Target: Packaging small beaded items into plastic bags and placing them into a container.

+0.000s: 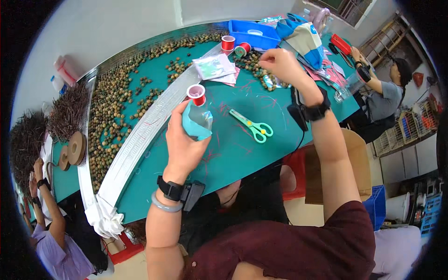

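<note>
My left hand (pixel 183 145) is closed around a small teal pouch (pixel 198 122) with a shiny, clear-looking side. A spool of red thread (pixel 198 99) with a white rim stands just above the pouch, at the fingertips of the same hand. Farther right and higher, my right hand (pixel 285 69) is raised over the table with thumb and fingers pinched together. Anything in that pinch is too fine to make out. Between the hands, light green scissors (pixel 252 126) lie on the green tabletop (pixel 224 161), with short red thread scraps around them.
Many round brown beads (pixel 109 112) cover the left and far table, beside a silvery strip (pixel 140 140). Shiny packets (pixel 214 67), two more red spools (pixel 228 43) and a blue tray (pixel 254 35) lie at the back. Co-workers sit left and right; a cardboard box (pixel 350 163) stands below.
</note>
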